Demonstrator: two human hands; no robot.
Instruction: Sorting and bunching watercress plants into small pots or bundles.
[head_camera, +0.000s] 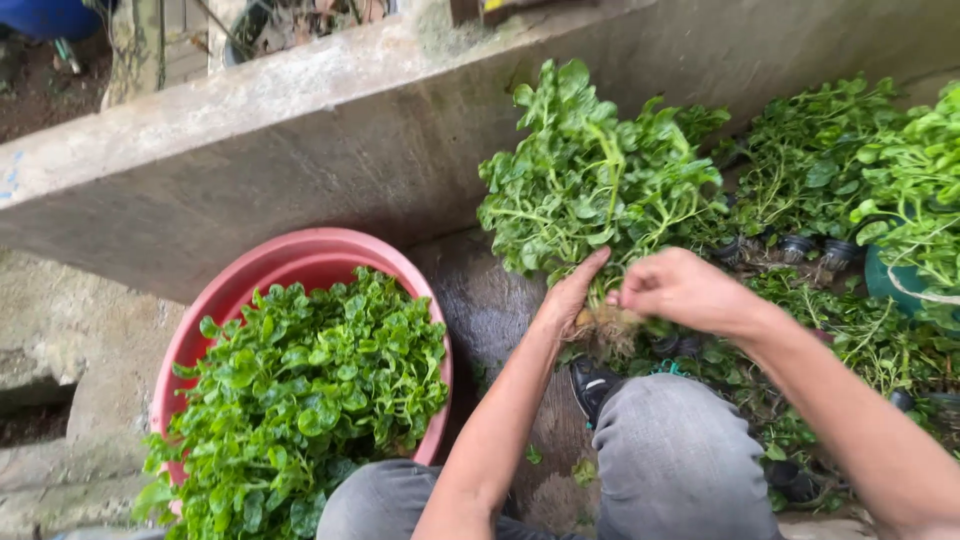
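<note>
- Gripping one leafy bunch (590, 190) at its roots, both hands, left hand (570, 295) and right hand (685, 290), have fingers clenched, right of the basin.
- One pink basin (215, 310), heaped with greens (300, 390), sits below the concrete wall (300, 150).
- Bare ground between basin and bunch.

Packages, labels, signs, screens: 0 in view. No wrapper, tag, placard or display shows anywhere in the head view.
</note>
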